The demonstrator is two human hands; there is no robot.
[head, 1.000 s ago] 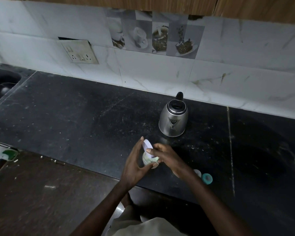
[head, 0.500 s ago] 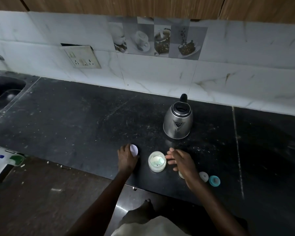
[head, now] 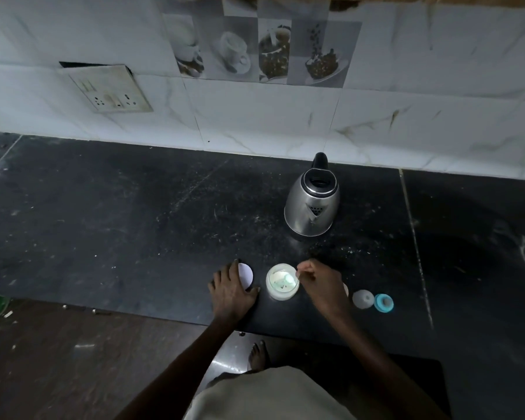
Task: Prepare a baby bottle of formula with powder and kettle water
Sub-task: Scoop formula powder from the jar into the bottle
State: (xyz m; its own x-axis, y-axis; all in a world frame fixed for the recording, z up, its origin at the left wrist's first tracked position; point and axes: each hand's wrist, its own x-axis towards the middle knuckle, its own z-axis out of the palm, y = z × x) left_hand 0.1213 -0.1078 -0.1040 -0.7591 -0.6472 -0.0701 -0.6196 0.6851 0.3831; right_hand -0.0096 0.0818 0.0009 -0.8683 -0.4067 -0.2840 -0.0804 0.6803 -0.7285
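Two hands work at the near edge of the dark surface point(head: 103, 213). The left hand point(head: 231, 291) lies flat over a white lid point(head: 245, 274), fingers spread, pressing it down rather than clenched round it. The right hand point(head: 322, 283) pinches the thin handle of a pale green scoop point(head: 288, 279) that dips into the open powder tub point(head: 282, 281) standing between the hands. That tub looks small and light, so I'd guess it could skid or tip if the scoop digs hard; steadying its wall with the free hand seems wise. Just right of the wrist sit a white bottle ring point(head: 363, 299) and a teal cap point(head: 383, 303), almost touching. The bottle itself I cannot make out; something pale peeks from behind the right hand. Further back stands the steel kettle point(head: 312, 204), lid open, probably heavy if filled and possibly hot, best lifted by its black handle.
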